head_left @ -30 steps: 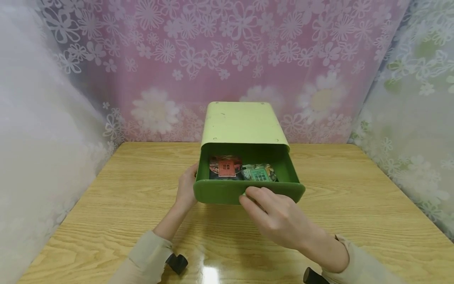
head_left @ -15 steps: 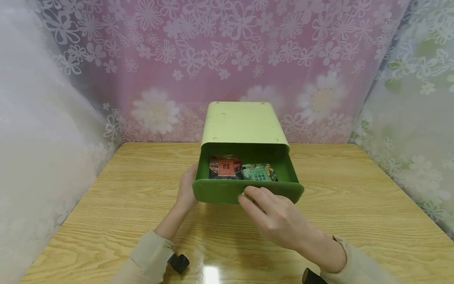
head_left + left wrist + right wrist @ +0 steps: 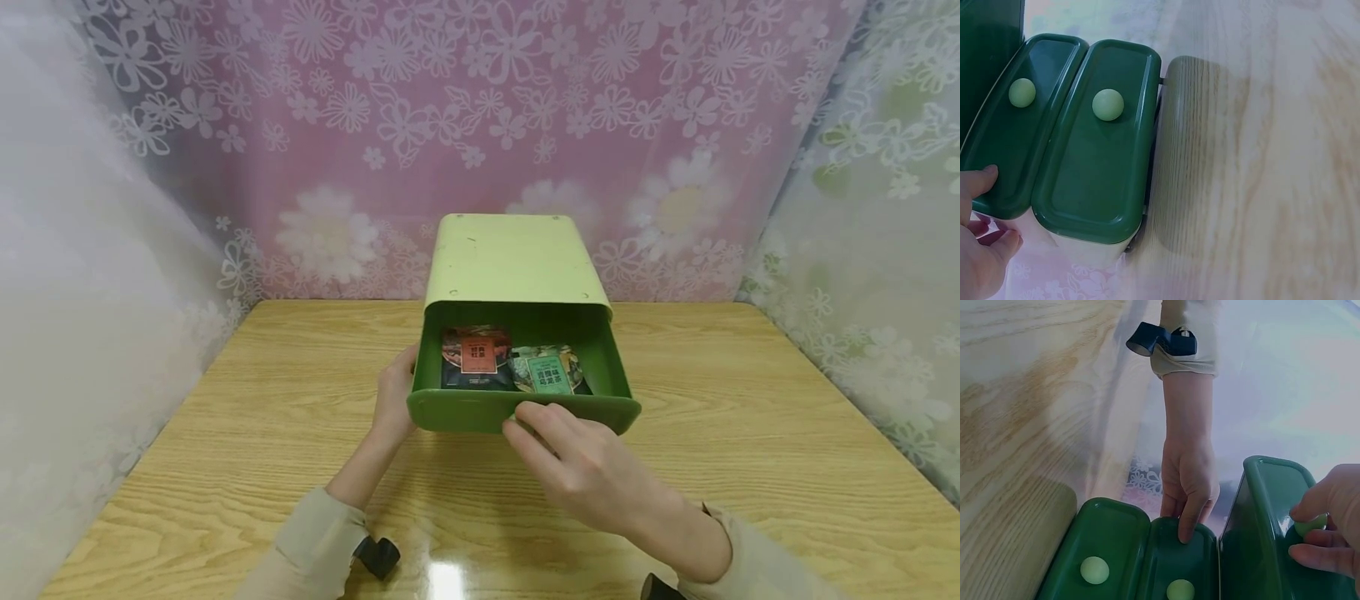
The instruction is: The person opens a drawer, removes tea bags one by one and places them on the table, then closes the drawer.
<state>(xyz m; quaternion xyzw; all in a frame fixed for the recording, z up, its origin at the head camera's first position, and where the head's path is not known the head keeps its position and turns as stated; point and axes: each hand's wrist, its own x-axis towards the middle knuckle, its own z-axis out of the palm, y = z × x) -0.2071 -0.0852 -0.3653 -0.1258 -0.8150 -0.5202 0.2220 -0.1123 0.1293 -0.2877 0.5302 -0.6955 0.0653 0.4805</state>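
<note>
A pale yellow-green drawer cabinet (image 3: 517, 258) has its green top drawer (image 3: 450, 411) pulled out, front tipped slightly downward. Inside lie a red-labelled tea sachet (image 3: 478, 357) and, right of it, a green-labelled tea sachet (image 3: 550, 375). My right hand (image 3: 592, 467) pinches that drawer's round knob (image 3: 1311, 526) between thumb and fingers. At the cabinet's left side, my left hand (image 3: 393, 398) grips the edge. In the left wrist view its thumb presses the middle drawer front (image 3: 1022, 137), fingers curled at the side. The bottom drawer (image 3: 1097, 169) is closed, as is the middle one.
The cabinet stands on a wooden table (image 3: 300, 400) towards the back. A pink floral curtain (image 3: 480, 117) hangs behind, with pale sheets (image 3: 97, 292) at both sides. Black camera mounts (image 3: 377, 556) sit on both wrists.
The top drawer's front has dropped and tipped down a little, showing more of both sachets. My right hand has lowered slightly with the knob; my left hand stays in place.
</note>
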